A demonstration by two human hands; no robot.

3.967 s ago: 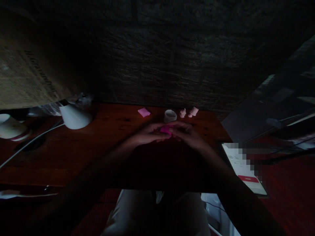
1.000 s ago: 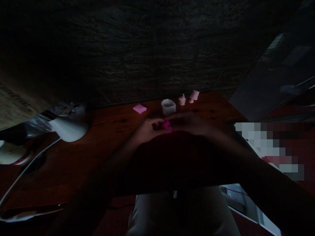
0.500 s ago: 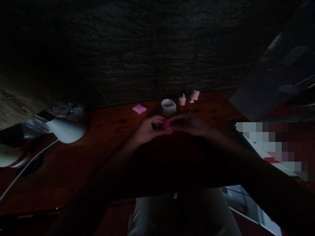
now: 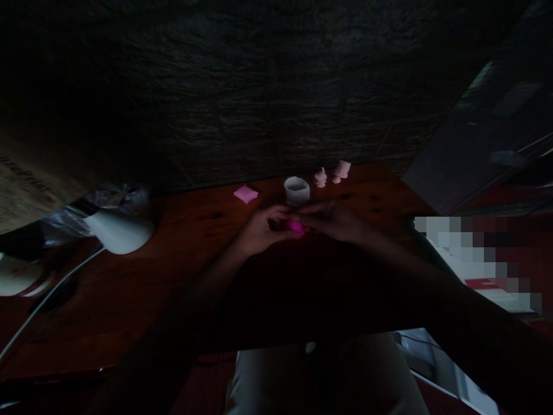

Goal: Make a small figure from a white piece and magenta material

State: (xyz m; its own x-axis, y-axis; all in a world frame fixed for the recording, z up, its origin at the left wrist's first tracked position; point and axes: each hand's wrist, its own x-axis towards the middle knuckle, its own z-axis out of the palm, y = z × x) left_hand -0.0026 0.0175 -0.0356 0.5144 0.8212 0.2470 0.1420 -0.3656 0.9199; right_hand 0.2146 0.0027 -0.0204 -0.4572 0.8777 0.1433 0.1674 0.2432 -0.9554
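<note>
Starting left, past a pink cushion-shaped piece [image 4: 246,193] near the counter's [image 4: 185,230] far edge; with the left hand [image 4: 261,228] curled narrow on a magenta lump [image 4: 296,226], just short of the white cup [image 4: 296,193], and the right hand [image 4: 333,221] pinching it too, apparently shaping it; then past a pale pink swirl-topped piece [image 4: 320,179] and pale pink lamp-shaped piece [image 4: 342,170] towards the far right corner. Next, probably calling for light, even pressure.
</note>
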